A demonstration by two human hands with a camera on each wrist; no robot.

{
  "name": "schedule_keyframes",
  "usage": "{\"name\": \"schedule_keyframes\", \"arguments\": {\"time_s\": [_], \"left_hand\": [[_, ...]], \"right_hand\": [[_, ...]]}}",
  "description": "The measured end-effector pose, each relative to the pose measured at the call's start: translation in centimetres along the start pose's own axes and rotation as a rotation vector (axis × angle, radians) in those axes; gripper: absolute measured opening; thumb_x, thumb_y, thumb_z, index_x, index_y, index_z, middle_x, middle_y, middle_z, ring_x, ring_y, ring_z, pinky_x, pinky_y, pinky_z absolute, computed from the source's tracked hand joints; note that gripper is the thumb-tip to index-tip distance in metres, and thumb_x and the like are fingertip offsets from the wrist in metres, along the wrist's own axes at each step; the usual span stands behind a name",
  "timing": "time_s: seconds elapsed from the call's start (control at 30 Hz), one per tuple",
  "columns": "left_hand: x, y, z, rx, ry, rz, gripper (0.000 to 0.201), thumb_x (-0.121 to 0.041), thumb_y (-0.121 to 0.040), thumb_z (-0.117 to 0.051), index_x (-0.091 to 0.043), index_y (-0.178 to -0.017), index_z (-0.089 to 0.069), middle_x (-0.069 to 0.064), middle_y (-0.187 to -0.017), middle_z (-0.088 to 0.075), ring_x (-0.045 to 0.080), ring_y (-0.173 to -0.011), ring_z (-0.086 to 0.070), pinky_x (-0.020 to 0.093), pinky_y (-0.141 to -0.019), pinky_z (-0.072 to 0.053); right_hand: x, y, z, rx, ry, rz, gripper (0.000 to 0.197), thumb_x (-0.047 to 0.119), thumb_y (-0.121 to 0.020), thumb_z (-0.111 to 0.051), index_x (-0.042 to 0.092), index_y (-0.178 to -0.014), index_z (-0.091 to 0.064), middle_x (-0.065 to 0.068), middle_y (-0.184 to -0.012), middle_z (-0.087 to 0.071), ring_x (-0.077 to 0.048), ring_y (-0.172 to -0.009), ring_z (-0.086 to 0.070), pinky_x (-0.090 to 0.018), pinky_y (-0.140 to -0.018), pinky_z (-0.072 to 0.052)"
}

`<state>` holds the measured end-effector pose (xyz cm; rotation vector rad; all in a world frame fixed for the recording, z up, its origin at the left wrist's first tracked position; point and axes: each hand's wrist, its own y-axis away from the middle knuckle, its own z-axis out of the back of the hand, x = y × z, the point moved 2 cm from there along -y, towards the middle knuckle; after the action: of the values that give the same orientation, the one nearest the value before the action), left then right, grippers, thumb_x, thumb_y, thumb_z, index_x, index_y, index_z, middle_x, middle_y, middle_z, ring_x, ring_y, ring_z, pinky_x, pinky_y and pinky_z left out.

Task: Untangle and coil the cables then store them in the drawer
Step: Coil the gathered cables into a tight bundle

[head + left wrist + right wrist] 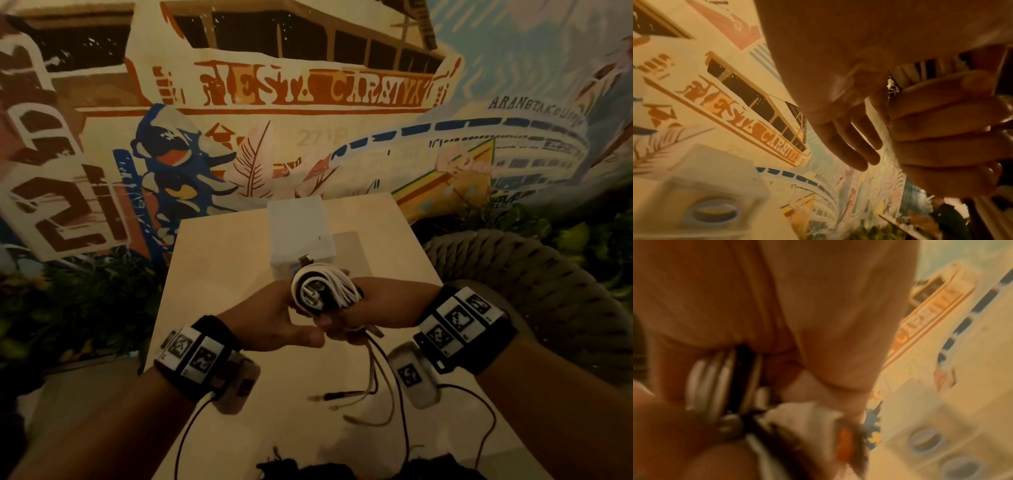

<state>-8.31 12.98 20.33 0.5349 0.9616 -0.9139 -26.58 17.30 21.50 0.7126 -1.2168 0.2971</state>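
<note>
A coiled bundle of white and black cables point(329, 291) hangs in the air above the beige table point(222, 274), just in front of a small white drawer unit point(301, 233). My right hand point(370, 308) grips the bundle, fingers curled round its strands point(721, 378). My left hand point(291, 318) lies against the bundle's left side; its fingers point(849, 146) stretch out straight, and the thumb reaches under towards the right thumb. Several loose cable ends point(373, 377) dangle from the bundle down to the table. The drawer unit point(715, 186) looks closed.
A woven rope seat point(513, 274) stands close to the table's right side. A painted mural wall rises right behind the table, with dark plants point(85, 301) at left. Something dark point(308, 469) lies at the table's near edge. Thin sensor wires trail from both wristbands.
</note>
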Motion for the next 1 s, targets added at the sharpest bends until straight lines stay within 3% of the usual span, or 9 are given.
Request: {"name": "schedule_keyframes", "arguments": {"time_s": [0.1,0.27,0.37,0.47,0.53,0.67,0.73,0.83,1.0], "left_hand": [[-2.1,-0.4,-0.8,0.065,0.402,-0.116,0.063,-0.049,-0.078,-0.078,-0.055,-0.136,-0.053,-0.026,-0.142,-0.055,0.005,-0.128,-0.058,0.022,-0.096,-0.053],[-3.7,-0.4,0.0,-0.013,0.445,-0.227,0.038,-0.011,-0.089,-0.073,-0.021,-0.125,-0.068,-0.015,-0.122,-0.070,0.004,-0.105,-0.070,0.018,-0.079,-0.058],[-3.7,-0.7,0.3,-0.060,0.373,-0.182,0.033,0.010,-0.089,-0.066,-0.007,-0.117,-0.063,-0.015,-0.108,-0.074,0.004,-0.084,-0.074,0.020,-0.064,-0.059],[-3.6,-0.8,0.9,-0.175,0.323,-0.209,0.025,-0.011,-0.090,-0.070,-0.033,-0.101,-0.073,-0.013,-0.097,-0.075,0.009,-0.085,-0.072,0.037,-0.069,-0.061],[-3.3,-0.9,1.4,-0.213,0.377,-0.227,0.015,-0.013,-0.092,-0.066,-0.024,-0.099,-0.072,0.003,-0.099,-0.074,0.027,-0.100,-0.070,0.043,-0.085,-0.058],[-2.2,-0.7,2.3,-0.319,0.334,-0.170,0.022,-0.027,-0.092,-0.070,-0.005,-0.094,-0.067,0.023,-0.091,-0.068,0.047,-0.091,-0.065,0.060,-0.087,-0.054],[-1.4,-0.6,2.6,-0.360,0.190,-0.114,0.020,-0.029,-0.091,-0.070,-0.010,-0.092,-0.069,0.019,-0.091,-0.069,0.043,-0.091,-0.066,0.060,-0.088,-0.052],[-0.6,-0.7,1.9,-0.331,-0.002,-0.032,0.012,-0.028,-0.091,-0.074,-0.017,-0.093,-0.072,0.004,-0.087,-0.072,0.023,-0.088,-0.070,0.044,-0.082,-0.057],[-0.9,-0.9,0.7,-0.263,-0.319,0.016,0.031,-0.029,-0.084,-0.081,-0.012,-0.109,-0.073,0.000,-0.094,-0.075,0.010,-0.085,-0.067,0.031,-0.079,-0.054]], "right_hand": [[0.8,0.0,-0.7,0.018,0.060,0.049,0.033,0.025,-0.088,-0.068,0.007,-0.116,-0.066,-0.017,-0.100,-0.070,-0.041,-0.086,-0.060,-0.025,-0.074,-0.053],[2.3,0.6,-0.7,-0.060,0.102,0.172,0.039,0.007,-0.095,-0.064,0.035,-0.119,-0.052,-0.004,-0.120,-0.063,-0.007,-0.101,-0.065,-0.013,-0.086,-0.052],[2.8,0.6,-0.7,-0.065,0.059,0.239,0.035,0.005,-0.095,-0.062,0.036,-0.111,-0.052,-0.019,-0.118,-0.066,-0.021,-0.099,-0.066,-0.015,-0.083,-0.054],[1.1,-0.1,-1.1,0.026,-0.054,0.137,0.024,0.011,-0.094,-0.063,0.013,-0.118,-0.062,-0.025,-0.106,-0.065,-0.033,-0.088,-0.065,-0.038,-0.083,-0.058],[-0.2,-0.4,-1.1,0.035,0.008,0.088,0.027,0.015,-0.099,-0.056,-0.002,-0.120,-0.058,-0.019,-0.100,-0.060,-0.025,-0.082,-0.060,-0.040,-0.079,-0.057],[-2.5,-0.1,-0.6,-0.048,0.039,-0.009,0.035,0.040,-0.105,-0.045,0.010,-0.100,-0.061,-0.003,-0.079,-0.053,-0.015,-0.065,-0.055,-0.033,-0.070,-0.055],[-3.4,0.2,-0.3,-0.084,0.023,-0.043,0.039,0.048,-0.103,-0.044,0.014,-0.093,-0.060,0.004,-0.071,-0.048,-0.014,-0.060,-0.047,-0.031,-0.063,-0.048],[-3.9,0.6,-0.2,-0.158,0.103,-0.092,0.041,0.052,-0.102,-0.041,0.017,-0.090,-0.059,0.006,-0.069,-0.043,-0.011,-0.057,-0.039,-0.025,-0.055,-0.040],[-4.5,0.3,-0.2,-0.242,0.117,-0.116,0.043,0.046,-0.105,-0.042,0.010,-0.096,-0.064,0.005,-0.066,-0.045,-0.012,-0.051,-0.035,-0.028,-0.051,-0.034]]}}
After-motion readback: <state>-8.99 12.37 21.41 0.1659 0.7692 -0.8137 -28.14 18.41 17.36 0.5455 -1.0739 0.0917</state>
